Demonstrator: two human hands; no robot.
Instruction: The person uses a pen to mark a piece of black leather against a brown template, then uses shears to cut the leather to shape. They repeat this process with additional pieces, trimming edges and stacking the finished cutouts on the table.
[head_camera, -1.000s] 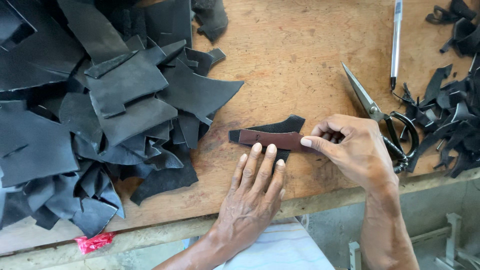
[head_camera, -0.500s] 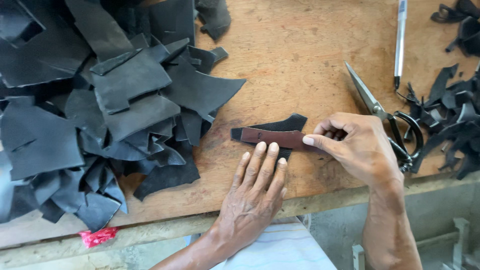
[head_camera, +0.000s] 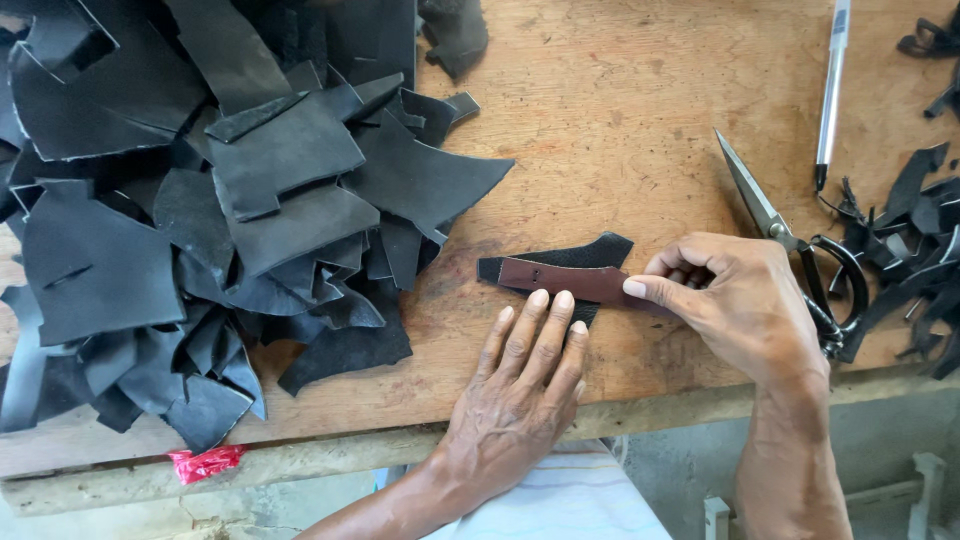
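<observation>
In the head view, the left hand (head_camera: 520, 390) lies flat at lower centre of the frame, fingertips pressing a brown strip (head_camera: 570, 281) onto a black leather piece (head_camera: 585, 253) on the wooden bench (head_camera: 620, 130). The right hand (head_camera: 745, 300) has its grip pinched together on the strip's right end. Scissors (head_camera: 790, 240) and a pen (head_camera: 830, 90) lie at right, and a heap of black scraps (head_camera: 250, 200) fills the upper left.

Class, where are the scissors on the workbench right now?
In the head view, the scissors lie on the wooden bench at the right, just beyond the right hand, below the pen.
</observation>
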